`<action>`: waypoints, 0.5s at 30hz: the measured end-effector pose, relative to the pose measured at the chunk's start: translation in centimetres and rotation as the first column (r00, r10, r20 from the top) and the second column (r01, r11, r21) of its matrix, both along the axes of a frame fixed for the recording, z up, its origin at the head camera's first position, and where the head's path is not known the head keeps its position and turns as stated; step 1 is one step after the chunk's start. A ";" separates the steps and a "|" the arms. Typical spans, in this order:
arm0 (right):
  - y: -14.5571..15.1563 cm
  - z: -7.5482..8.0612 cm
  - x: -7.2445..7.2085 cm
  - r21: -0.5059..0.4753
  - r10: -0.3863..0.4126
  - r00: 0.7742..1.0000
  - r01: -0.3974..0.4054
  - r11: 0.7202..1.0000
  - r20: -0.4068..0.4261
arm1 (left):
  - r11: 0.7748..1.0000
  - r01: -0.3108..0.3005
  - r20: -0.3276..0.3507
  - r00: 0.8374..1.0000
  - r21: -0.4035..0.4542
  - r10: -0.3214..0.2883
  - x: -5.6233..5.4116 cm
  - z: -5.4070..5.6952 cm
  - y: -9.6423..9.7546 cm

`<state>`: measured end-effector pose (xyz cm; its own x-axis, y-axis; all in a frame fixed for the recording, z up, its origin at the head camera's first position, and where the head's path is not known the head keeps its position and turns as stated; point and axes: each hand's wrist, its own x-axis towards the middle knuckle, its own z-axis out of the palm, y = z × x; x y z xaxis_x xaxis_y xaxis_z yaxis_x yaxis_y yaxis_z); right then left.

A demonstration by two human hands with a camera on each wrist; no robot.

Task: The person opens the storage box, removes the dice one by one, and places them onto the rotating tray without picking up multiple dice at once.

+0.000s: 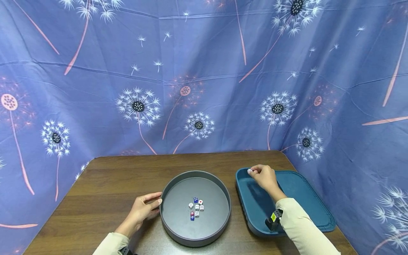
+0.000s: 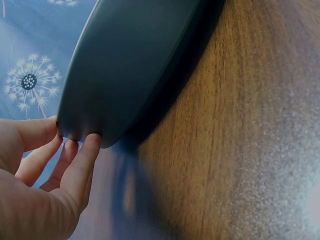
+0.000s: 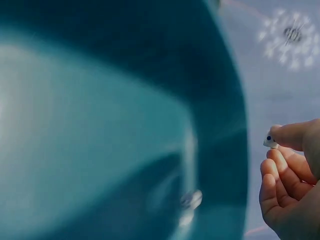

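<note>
My left hand (image 1: 140,212) touches the outer side of a round dark grey pan (image 1: 178,230) with its fingertips. In the left wrist view the fingers rest against the pan's wall (image 2: 120,65). Near the middle of the pan lies a loose cluster of small dice: white dice (image 1: 197,214), blue ones (image 1: 196,200) and a red one (image 1: 192,213). My right hand (image 1: 265,177) pinches a white die (image 3: 270,139) with dark dots between thumb and fingertip. That hand is over the far left corner of a teal tray (image 1: 302,184). Inside the tray, blurred dice (image 3: 191,200) lie by the wall.
Both containers stand on a brown wooden table (image 1: 127,173), the tray to the right of the pan with a narrow gap between them. A blue cloth (image 1: 223,106) with dandelion prints hangs behind the table and along its sides.
</note>
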<state>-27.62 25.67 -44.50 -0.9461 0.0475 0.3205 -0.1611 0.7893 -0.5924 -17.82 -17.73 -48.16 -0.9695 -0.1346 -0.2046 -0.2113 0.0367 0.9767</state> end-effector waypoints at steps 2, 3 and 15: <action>-1.0 0.8 0.2 -0.017 0.024 1.000 -0.025 1.000 -0.016 | 1.000 0.001 0.000 1.000 -0.002 -0.001 0.0 0.0 -0.1; -1.6 1.2 0.4 -0.024 0.039 0.999 -0.039 0.999 -0.025 | 1.000 0.002 0.000 1.000 -0.004 -0.002 0.1 0.0 -0.1; -10.5 3.9 3.9 -0.067 0.242 0.962 -0.252 0.965 -0.126 | 1.000 0.018 -0.004 1.000 0.009 -0.018 0.0 0.1 -0.1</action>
